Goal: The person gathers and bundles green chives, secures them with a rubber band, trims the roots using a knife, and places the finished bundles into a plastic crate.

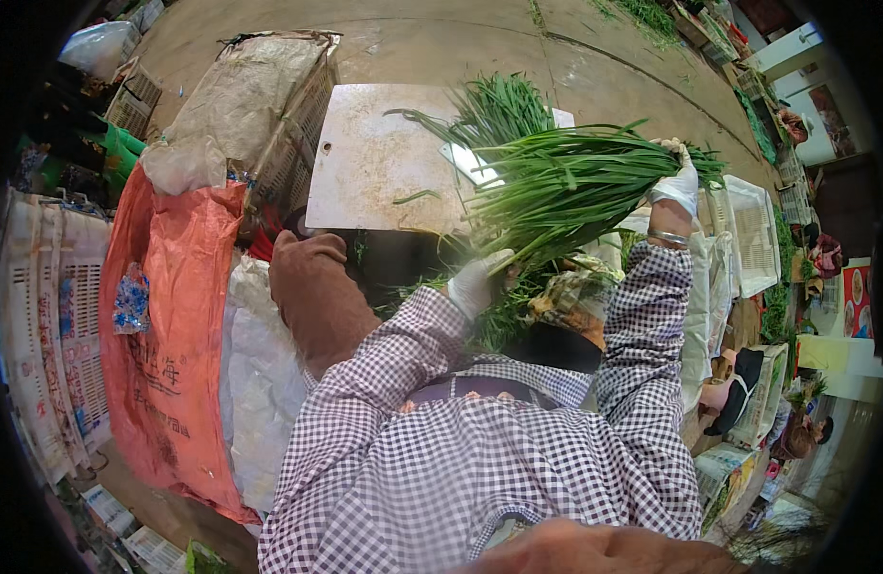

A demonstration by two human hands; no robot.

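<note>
A large bunch of green chives [575, 177] stretches between my two white-gloved hands, above the right side of a worn white board [379, 158]. My left hand [479, 284] is closed round the pale stem ends, near my lap. At the far right of the bunch, my right hand [679, 180] grips the leafy end, its fingers curled over the leaves. More chives [507, 103] lie behind on the board. Partly under the leaves is a flat white object [468, 163] whose kind I cannot tell. One loose leaf [418, 196] rests on the board.
Left of me stand an orange-red woven sack [188, 354] and a covered crate [245, 100]. White plastic crates [752, 234] stand to the right. Green trimmings [499, 320] lie below my left hand. Other people [800, 435] are at the far right.
</note>
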